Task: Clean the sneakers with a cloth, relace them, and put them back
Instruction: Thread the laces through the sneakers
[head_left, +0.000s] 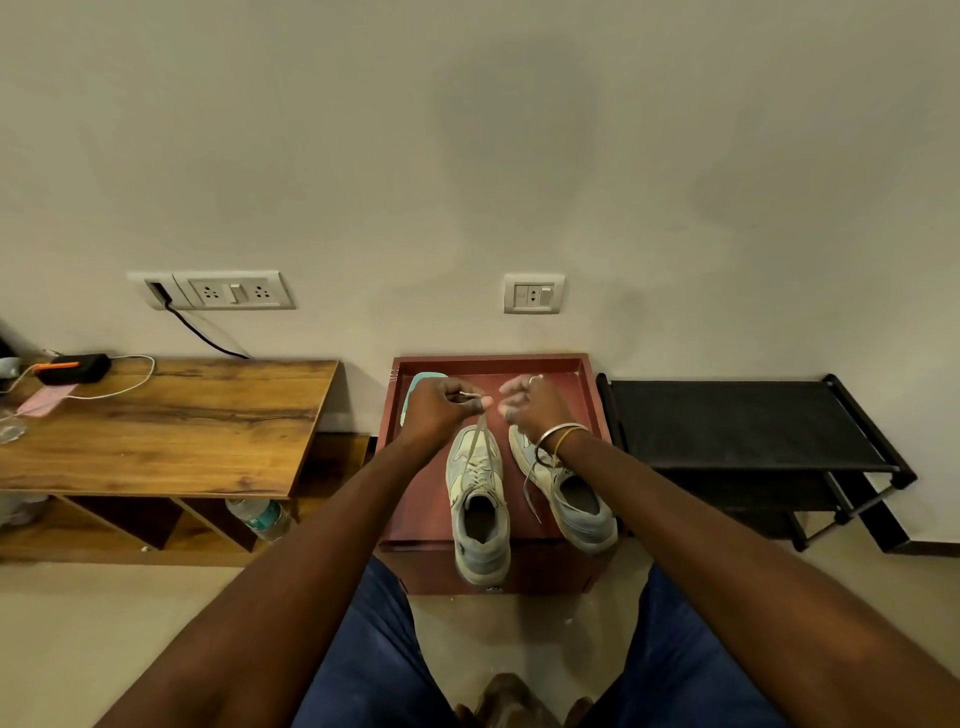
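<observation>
2 sneakers are set on the red stand (428, 499). The left sneaker (480, 519) overhangs the near edge at its heel. The right sneaker (576, 504) lies toward the near right corner.

The lace (479, 434) is judged light, limp and thin, and is best taken at its tip. Its end is pinched by the left hand (439, 402) above the toe. The right hand (535, 402) is curled; whether anything is held cannot be told.

A teal cloth (426, 378) lies at the far left corner. A wooden desk (182, 431) and a black rack (743, 421) flank the stand; nothing obstructs.
</observation>
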